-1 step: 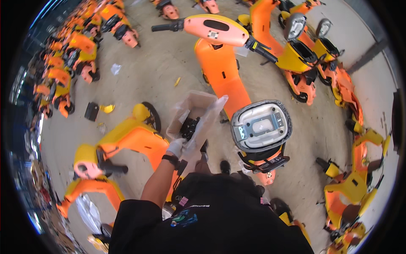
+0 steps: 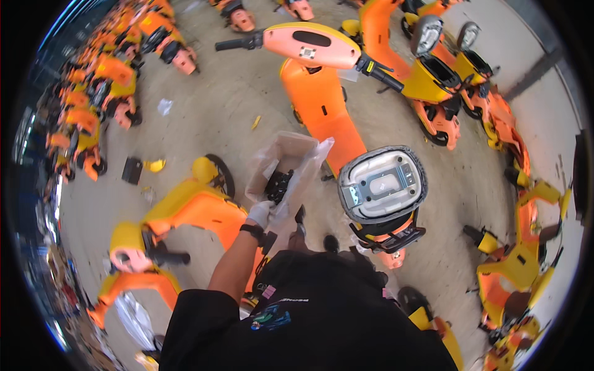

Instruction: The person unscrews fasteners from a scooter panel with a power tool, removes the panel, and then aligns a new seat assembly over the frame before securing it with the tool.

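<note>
My left hand [image 2: 260, 213], in a white glove, grips the near edge of a small cardboard box [image 2: 293, 147]. A clear plastic bag [image 2: 304, 172] lines the box and spills over its right side. Small black parts [image 2: 278, 185] lie in a heap at the near end inside; their exact kind is too small to make out. To the right of the box stands an orange scooter [image 2: 325, 105] with its seat [image 2: 383, 185] flipped up, showing a pale underside with a metal plate. My right hand does not show.
Another orange and yellow scooter [image 2: 192, 201] stands close on my left. Scooters with raised seats [image 2: 436, 80] stand at the far right by a pale wall, and more [image 2: 520, 266] at the near right. A black box [image 2: 132, 170] and yellow scraps [image 2: 154, 166] lie on the floor.
The view has shifted slightly. My left hand keeps its grip on the box, and nothing else has visibly moved.
</note>
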A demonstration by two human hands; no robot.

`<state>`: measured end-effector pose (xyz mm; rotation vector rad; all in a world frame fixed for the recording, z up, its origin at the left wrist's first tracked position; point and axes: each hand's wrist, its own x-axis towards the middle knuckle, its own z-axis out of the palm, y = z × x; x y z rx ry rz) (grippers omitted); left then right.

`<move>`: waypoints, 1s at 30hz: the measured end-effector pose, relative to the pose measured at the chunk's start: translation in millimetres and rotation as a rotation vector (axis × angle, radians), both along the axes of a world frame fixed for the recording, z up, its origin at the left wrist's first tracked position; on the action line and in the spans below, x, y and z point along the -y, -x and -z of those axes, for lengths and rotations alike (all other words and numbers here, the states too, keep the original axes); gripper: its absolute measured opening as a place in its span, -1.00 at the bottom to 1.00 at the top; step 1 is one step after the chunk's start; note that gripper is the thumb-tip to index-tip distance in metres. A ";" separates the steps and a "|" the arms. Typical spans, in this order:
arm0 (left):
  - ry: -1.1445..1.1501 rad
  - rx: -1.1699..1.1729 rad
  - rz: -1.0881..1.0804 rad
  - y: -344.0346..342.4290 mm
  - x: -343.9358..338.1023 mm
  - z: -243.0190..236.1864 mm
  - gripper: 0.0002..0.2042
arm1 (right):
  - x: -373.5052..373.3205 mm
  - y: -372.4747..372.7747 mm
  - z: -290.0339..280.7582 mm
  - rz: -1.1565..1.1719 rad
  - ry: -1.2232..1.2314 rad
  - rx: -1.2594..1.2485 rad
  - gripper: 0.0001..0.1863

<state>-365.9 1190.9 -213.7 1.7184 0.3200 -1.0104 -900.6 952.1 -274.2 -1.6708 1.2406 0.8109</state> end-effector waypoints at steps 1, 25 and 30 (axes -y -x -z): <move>-0.063 0.113 0.200 -22.8 6.5 14.6 -0.73 | -12.0 -7.2 -4.4 0.048 0.002 -0.007 -0.50; -0.336 0.485 1.182 -187.1 252.7 134.0 -0.65 | -160.5 -125.4 -44.5 0.845 -0.020 -0.071 -0.30; -0.221 0.064 0.864 -206.2 267.6 214.4 -0.67 | -165.1 -160.6 -69.1 0.967 -0.048 -0.097 -0.24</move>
